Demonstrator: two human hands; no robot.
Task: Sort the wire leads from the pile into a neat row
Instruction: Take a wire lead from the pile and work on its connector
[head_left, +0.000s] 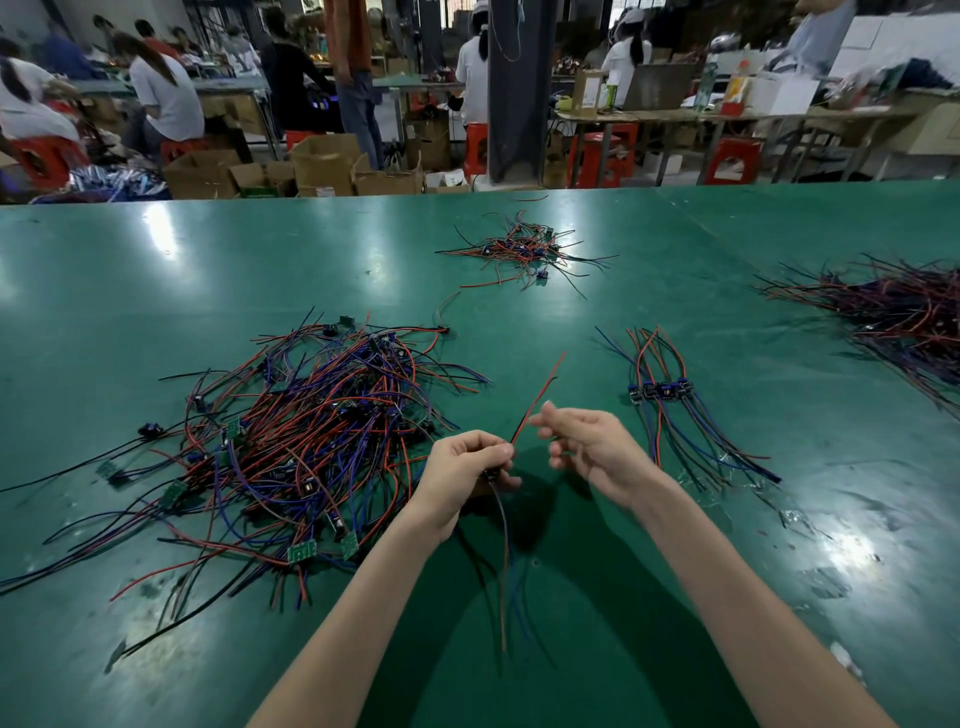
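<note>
The left hand is curled, its fingers pinching one wire lead at its small dark component. From that pinch a red strand and a black one rise up and away to the right, while more strands, red, blue and dark, hang down below the fingers toward the person.

The right hand is raised just beside it, fingers loosely curled, the tips right next to the rising red strand. Whether they touch or pinch it cannot be told.

To the left of the left fingers lies the pile on the green desk: a loose tangle of red, blue and black leads with small green boards and dark parts among them.

To the right of the right fingers lies the row: a few leads side by side, their dark blue components lined up touching, strands fanning out both ways.
</note>
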